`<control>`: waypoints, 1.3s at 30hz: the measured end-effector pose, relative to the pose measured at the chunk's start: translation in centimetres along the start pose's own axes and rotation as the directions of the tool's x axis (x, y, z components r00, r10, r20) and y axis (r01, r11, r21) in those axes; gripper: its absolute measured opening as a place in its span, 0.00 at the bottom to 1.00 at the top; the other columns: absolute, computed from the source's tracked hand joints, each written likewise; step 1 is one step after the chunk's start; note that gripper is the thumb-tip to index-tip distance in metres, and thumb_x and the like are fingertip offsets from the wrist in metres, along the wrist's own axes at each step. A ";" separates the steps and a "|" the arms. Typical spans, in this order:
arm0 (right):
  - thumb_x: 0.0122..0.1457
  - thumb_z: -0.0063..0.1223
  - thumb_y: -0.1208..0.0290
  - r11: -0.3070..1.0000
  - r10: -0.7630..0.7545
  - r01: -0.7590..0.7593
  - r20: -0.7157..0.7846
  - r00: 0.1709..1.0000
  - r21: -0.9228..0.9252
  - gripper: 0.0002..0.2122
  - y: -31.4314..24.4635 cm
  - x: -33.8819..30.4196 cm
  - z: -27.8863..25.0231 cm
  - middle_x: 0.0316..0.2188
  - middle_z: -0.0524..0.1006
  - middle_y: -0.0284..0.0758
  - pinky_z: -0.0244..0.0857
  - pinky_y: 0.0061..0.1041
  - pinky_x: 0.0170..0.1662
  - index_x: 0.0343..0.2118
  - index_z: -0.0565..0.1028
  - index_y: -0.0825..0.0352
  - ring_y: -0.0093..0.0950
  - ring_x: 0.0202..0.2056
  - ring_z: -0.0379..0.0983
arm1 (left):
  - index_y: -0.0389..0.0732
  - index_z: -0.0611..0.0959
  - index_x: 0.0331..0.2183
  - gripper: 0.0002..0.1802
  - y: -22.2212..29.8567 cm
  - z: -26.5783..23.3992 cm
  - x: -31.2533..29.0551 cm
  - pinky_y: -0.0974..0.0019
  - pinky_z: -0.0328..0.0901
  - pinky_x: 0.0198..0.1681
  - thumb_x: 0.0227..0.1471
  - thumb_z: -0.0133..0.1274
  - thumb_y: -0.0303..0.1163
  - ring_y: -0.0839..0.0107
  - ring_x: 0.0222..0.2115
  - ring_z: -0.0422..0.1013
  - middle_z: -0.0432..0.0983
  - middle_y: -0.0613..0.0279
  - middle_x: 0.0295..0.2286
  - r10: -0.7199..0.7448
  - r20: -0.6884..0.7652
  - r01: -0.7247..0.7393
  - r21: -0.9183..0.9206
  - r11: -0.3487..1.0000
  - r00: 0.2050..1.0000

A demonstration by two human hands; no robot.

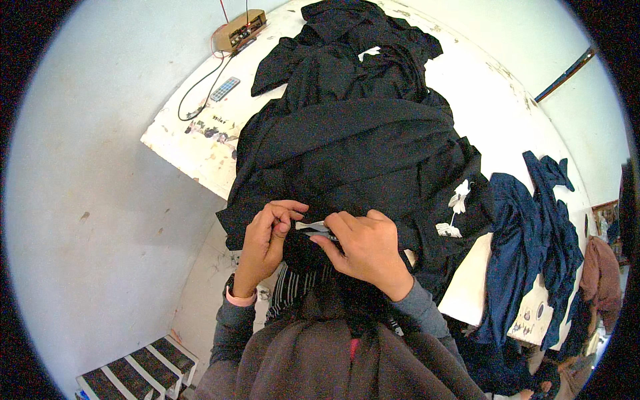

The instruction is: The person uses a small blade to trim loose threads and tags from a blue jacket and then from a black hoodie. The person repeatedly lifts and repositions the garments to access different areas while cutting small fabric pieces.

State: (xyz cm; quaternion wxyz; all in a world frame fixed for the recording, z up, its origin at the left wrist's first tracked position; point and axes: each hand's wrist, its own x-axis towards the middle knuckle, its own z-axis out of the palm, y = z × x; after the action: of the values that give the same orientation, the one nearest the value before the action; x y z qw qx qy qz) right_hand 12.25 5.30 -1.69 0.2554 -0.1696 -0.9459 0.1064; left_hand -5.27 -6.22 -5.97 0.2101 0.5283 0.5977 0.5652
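A large heap of black garments (360, 147) lies in front of me and hangs over the near edge of the table. My left hand (265, 237) has its fingers curled and pinched on the near part of the black cloth. Close beside it, my right hand (368, 247) grips a small, slim silver-and-white tool (312, 228) that looks like thread snips; its tip points toward my left fingers. Much of the tool is hidden by the right fingers. White tags or scraps (459, 195) lie on the black cloth to the right.
On the white table (190, 150) are a remote control (225, 89) and a brown box with wires (240, 31), far left. Navy garments (510, 247) drape over the right edge. A dark rack with white strips (137, 370) stands lower left, beside the wall. Someone's hand (537, 391) shows lower right.
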 end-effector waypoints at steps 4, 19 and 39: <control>0.54 0.64 0.57 0.999 -0.025 0.026 0.012 1.000 -0.027 0.14 -0.2 0.4 0.3 0.20 0.72 0.28 0.56 0.28 0.26 0.27 0.72 0.59 0.27 0.19 0.72 | 0.37 0.71 0.34 0.05 -0.1 0.0 0.1 0.64 0.69 0.45 0.65 0.43 0.27 0.63 0.40 0.77 0.79 0.49 0.44 0.017 0.009 -0.018 0.037 0.999 1.000; 0.53 0.69 0.61 0.911 0.360 -0.301 -0.188 0.914 0.282 0.11 2.4 -3.2 -1.9 0.23 0.79 0.31 0.64 0.28 0.27 0.31 0.79 0.60 0.30 0.21 0.75 | 0.39 0.77 0.48 0.16 -0.6 -4.7 2.2 0.54 0.62 0.53 0.57 0.56 0.29 0.56 0.48 0.72 0.77 0.53 0.48 0.265 -0.401 0.192 0.797 0.573 0.877; 0.61 0.61 0.71 0.544 0.787 -0.479 -0.221 0.576 0.689 0.07 6.6 -10.9 -6.0 0.30 0.71 0.25 0.57 0.15 0.34 0.36 0.74 0.66 0.14 0.30 0.62 | 0.36 0.84 0.38 0.09 -1.8 -8.6 4.5 0.69 0.66 0.41 0.58 0.58 0.31 0.74 0.34 0.73 0.79 0.62 0.31 -0.216 -0.283 0.283 0.220 0.934 0.934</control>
State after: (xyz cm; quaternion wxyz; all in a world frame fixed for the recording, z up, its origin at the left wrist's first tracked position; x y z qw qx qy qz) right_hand 25.98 8.01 -3.41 0.4727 -0.4528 -0.6302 0.4175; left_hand -14.81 -5.82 -3.64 0.1320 0.3933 0.7504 0.5145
